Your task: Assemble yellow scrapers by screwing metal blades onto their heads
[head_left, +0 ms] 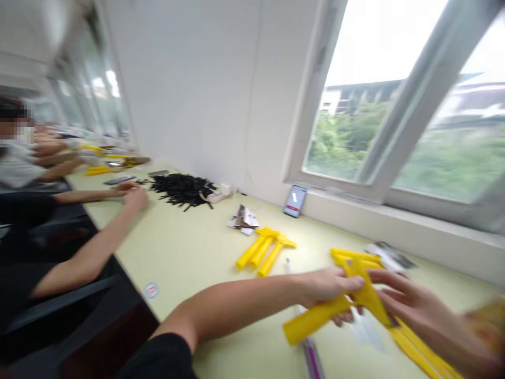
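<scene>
My left hand is closed around a yellow T-shaped handle, its thumb on the top of the piece. On the right, my right hand wraps over the head of the same yellow piece, where a long yellow part with a dark spot runs to the lower right. Behind my hands lie more yellow pieces. Three yellow T-shaped handles rest side by side on the table, left of my hands. A purple and grey tool lies under the held piece.
The pale table runs along a wall and window. A phone leans upright there. Folded paper and a heap of black strips lie farther left. A co-worker's hands and another person are at the left.
</scene>
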The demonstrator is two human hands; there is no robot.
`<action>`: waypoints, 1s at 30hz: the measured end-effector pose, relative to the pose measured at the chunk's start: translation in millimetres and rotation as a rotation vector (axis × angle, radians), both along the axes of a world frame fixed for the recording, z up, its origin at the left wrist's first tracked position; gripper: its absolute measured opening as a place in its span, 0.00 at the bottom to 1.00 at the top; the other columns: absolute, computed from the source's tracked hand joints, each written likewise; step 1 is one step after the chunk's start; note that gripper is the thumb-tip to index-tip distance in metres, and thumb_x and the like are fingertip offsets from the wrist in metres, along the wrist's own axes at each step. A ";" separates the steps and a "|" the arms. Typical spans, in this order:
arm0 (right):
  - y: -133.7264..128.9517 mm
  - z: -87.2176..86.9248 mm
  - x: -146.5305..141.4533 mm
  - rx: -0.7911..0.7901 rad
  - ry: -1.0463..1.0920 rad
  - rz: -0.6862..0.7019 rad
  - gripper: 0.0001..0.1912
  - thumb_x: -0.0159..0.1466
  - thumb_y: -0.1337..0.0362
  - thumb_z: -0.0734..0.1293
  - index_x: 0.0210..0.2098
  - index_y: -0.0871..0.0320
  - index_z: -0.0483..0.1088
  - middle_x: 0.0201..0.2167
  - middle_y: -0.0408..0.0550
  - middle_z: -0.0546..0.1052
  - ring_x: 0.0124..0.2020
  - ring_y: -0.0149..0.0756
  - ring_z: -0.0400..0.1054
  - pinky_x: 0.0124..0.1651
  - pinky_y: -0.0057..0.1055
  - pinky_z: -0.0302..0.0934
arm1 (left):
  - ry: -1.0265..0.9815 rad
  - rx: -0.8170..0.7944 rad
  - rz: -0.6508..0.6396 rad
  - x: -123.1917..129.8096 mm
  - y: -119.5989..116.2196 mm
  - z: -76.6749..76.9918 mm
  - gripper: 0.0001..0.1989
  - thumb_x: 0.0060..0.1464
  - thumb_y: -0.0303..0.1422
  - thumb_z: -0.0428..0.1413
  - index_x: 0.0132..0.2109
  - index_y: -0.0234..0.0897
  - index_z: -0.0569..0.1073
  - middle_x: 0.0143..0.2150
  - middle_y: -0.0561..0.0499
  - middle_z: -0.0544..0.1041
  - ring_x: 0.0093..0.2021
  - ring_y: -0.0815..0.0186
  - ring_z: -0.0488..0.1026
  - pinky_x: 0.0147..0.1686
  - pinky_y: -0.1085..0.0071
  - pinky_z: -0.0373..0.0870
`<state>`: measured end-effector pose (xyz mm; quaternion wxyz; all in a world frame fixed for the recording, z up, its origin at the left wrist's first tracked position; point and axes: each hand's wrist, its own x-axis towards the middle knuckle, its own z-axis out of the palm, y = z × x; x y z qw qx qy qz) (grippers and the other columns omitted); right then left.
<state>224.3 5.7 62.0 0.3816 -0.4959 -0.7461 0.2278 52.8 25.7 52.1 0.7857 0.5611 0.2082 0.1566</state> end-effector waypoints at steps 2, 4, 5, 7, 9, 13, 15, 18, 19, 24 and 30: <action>-25.0 15.4 13.8 -0.205 0.128 0.071 0.21 0.57 0.46 0.69 0.42 0.54 0.73 0.38 0.52 0.78 0.31 0.43 0.75 0.30 0.37 0.71 | 0.008 -0.026 0.045 -4.4 -1.5 8.7 0.23 0.53 0.53 0.55 0.42 0.38 0.66 0.29 0.53 0.67 0.18 0.73 0.64 0.15 0.76 0.61; -32.7 22.4 13.8 -0.281 0.244 0.082 0.25 0.58 0.48 0.68 0.49 0.56 0.67 0.39 0.50 0.77 0.28 0.38 0.74 0.27 0.33 0.68 | 0.032 -0.002 0.092 -5.9 0.4 11.1 0.23 0.54 0.53 0.54 0.46 0.40 0.64 0.31 0.54 0.67 0.18 0.74 0.64 0.15 0.78 0.60; -31.7 23.2 12.2 -0.303 0.279 0.070 0.27 0.58 0.49 0.69 0.52 0.55 0.64 0.39 0.49 0.77 0.27 0.36 0.74 0.26 0.31 0.67 | 0.048 0.009 0.110 -5.9 0.9 11.1 0.23 0.54 0.53 0.53 0.46 0.40 0.63 0.31 0.54 0.68 0.18 0.75 0.64 0.15 0.79 0.59; -27.4 22.1 9.0 -0.307 0.325 0.038 0.30 0.57 0.52 0.71 0.55 0.54 0.61 0.37 0.46 0.76 0.26 0.33 0.72 0.25 0.28 0.65 | 0.062 0.026 0.119 -5.4 -0.9 10.4 0.23 0.55 0.53 0.53 0.46 0.40 0.62 0.32 0.53 0.68 0.18 0.74 0.65 0.14 0.79 0.59; -25.7 20.4 7.2 -0.289 0.341 0.020 0.30 0.56 0.55 0.71 0.54 0.55 0.61 0.35 0.44 0.75 0.26 0.32 0.71 0.24 0.26 0.64 | 0.058 0.050 0.127 -4.5 -5.7 10.2 0.23 0.55 0.53 0.53 0.46 0.39 0.62 0.31 0.54 0.68 0.19 0.74 0.65 0.14 0.79 0.58; -28.8 21.2 8.1 -0.258 0.283 0.057 0.18 0.58 0.58 0.70 0.45 0.60 0.70 0.35 0.47 0.76 0.28 0.32 0.72 0.26 0.26 0.64 | 0.060 0.116 0.150 -1.8 -13.9 11.5 0.24 0.54 0.52 0.55 0.46 0.38 0.63 0.27 0.57 0.66 0.17 0.75 0.64 0.14 0.79 0.58; -29.5 23.4 9.3 -0.249 0.244 0.071 0.14 0.59 0.59 0.68 0.42 0.60 0.72 0.36 0.48 0.76 0.29 0.32 0.71 0.28 0.27 0.65 | 0.070 0.148 0.161 -0.7 -15.7 12.4 0.23 0.54 0.50 0.57 0.45 0.37 0.63 0.26 0.57 0.66 0.16 0.75 0.63 0.14 0.79 0.58; -28.6 25.5 10.6 -0.261 0.227 0.083 0.12 0.60 0.59 0.67 0.39 0.59 0.74 0.36 0.47 0.77 0.31 0.33 0.71 0.30 0.27 0.66 | 0.077 0.181 0.171 0.5 -16.2 12.9 0.22 0.55 0.49 0.56 0.43 0.36 0.64 0.27 0.56 0.67 0.15 0.76 0.63 0.13 0.79 0.58; -28.1 25.4 10.8 -0.271 0.240 0.085 0.12 0.59 0.58 0.68 0.39 0.59 0.74 0.35 0.47 0.77 0.31 0.33 0.71 0.30 0.27 0.66 | 0.074 0.192 0.173 0.9 -15.9 12.7 0.21 0.55 0.49 0.56 0.43 0.36 0.64 0.27 0.56 0.67 0.15 0.76 0.63 0.13 0.78 0.59; -26.3 22.0 9.3 -0.304 0.352 0.120 0.12 0.58 0.57 0.70 0.34 0.60 0.72 0.30 0.43 0.74 0.28 0.30 0.68 0.28 0.25 0.62 | 0.039 0.215 0.205 2.7 -14.0 8.7 0.20 0.57 0.49 0.55 0.43 0.35 0.65 0.28 0.55 0.68 0.15 0.76 0.64 0.12 0.78 0.59; -24.8 20.4 7.9 -0.289 0.362 0.089 0.16 0.59 0.54 0.69 0.37 0.61 0.69 0.27 0.42 0.71 0.23 0.26 0.64 0.21 0.23 0.57 | -0.014 0.162 0.235 4.5 -11.8 8.4 0.20 0.58 0.49 0.53 0.43 0.35 0.65 0.29 0.54 0.70 0.14 0.75 0.65 0.12 0.78 0.58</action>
